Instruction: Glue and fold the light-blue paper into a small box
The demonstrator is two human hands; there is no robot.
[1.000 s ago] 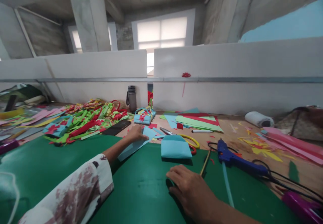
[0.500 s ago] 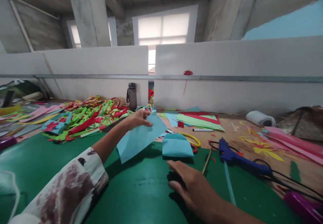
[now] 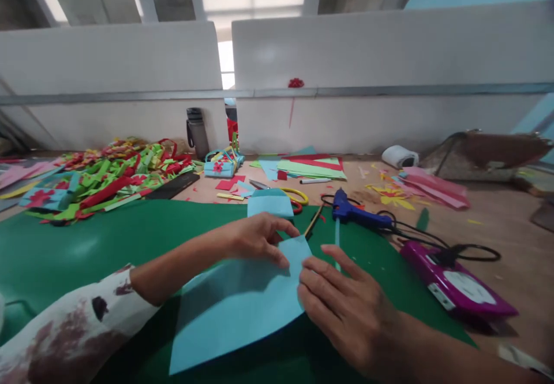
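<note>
A light blue sheet of paper [image 3: 234,303] slants over the green mat, its near left corner low in the view. My left hand [image 3: 255,238] holds its upper edge, thumb on the face of the sheet. At the right edge, my right hand [image 3: 341,297] grips the paper with curled fingers, the forefinger lifted a little. The thumb of that hand is hidden. Just beyond my left hand lies a folded light blue paper piece [image 3: 270,204]. Behind it are scissors with yellow handles [image 3: 296,195], and a pencil [image 3: 314,221] lies to the right.
A blue glue gun [image 3: 359,213] with a glue stick lies right, near a purple power strip [image 3: 463,283]. Cut paper strips [image 3: 116,182] heap at the left. A dark bottle [image 3: 198,134] and a small decorated blue paper bag [image 3: 223,164] stand at the back.
My left hand has brought the sheet nearer and to the right, over the mat. My right hand, earlier apart and holding nothing, now grips its right edge. The view has tilted down.
</note>
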